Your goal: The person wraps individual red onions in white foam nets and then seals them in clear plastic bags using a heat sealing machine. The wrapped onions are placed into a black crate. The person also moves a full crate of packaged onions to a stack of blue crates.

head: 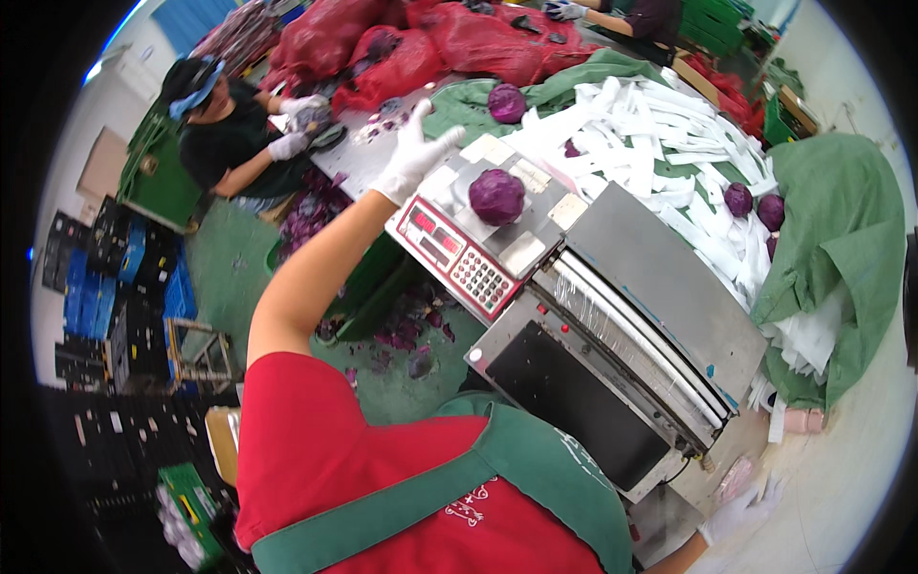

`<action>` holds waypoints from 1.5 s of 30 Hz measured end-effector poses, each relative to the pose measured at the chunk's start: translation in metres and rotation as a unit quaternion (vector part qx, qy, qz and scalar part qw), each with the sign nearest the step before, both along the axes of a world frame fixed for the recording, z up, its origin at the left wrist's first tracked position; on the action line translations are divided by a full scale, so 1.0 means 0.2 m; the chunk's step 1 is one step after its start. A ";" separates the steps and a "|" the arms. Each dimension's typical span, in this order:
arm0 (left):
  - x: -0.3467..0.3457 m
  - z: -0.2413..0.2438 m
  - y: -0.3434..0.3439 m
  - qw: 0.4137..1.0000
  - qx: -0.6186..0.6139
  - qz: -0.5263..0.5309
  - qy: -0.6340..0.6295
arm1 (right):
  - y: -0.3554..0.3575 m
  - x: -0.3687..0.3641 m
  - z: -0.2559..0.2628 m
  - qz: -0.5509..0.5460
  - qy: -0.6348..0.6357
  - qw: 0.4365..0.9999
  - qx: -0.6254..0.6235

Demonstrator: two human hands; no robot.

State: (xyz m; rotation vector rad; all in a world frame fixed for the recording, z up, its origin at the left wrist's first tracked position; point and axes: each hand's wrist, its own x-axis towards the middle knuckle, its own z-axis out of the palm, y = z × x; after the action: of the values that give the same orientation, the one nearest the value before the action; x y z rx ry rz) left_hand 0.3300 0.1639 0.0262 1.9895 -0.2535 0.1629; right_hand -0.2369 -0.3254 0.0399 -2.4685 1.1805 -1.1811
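My left hand (416, 154), in a white glove, is raised at the left edge of a digital scale (459, 276), fingers spread and holding nothing. A red cabbage (496, 197) rests on the scale's platform, just right of that hand. My right hand (742, 509), also gloved, is low at the right with its fingers apart, near a pinkish roll (736, 479); nothing shows in it. Between the hands stands a film wrapping machine (660, 287) with a roll of clear film (609, 323) and a black plate (574, 402).
White foam strips (660, 129) lie on green cloth with several red cabbages. A green sack (832, 251) stands right. A co-worker (229, 129) handles a cabbage at upper left; another's gloved hand (566, 10) is at the top. Red mesh sacks (495, 39) line the back. Leaves litter the floor.
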 end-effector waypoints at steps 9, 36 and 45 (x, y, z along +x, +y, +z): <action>-0.38 0.16 0.26 0.985 -0.099 0.110 0.085 | -0.24 -0.31 -0.18 0.024 -0.046 0.999 0.018; -0.77 -0.10 -1.50 0.911 -0.069 -0.406 0.002 | 0.24 1.58 -0.10 0.324 -0.120 0.706 0.618; -0.82 0.02 -1.22 0.874 0.036 -0.482 -0.047 | 0.01 1.11 -0.09 0.346 0.011 0.844 0.409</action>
State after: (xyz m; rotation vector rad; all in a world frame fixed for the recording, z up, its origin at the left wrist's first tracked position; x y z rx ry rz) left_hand 0.1660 -0.0810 0.0300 1.7055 -1.2852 -0.3993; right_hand -0.0140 -0.3236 0.0214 -1.9154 0.4989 -0.3211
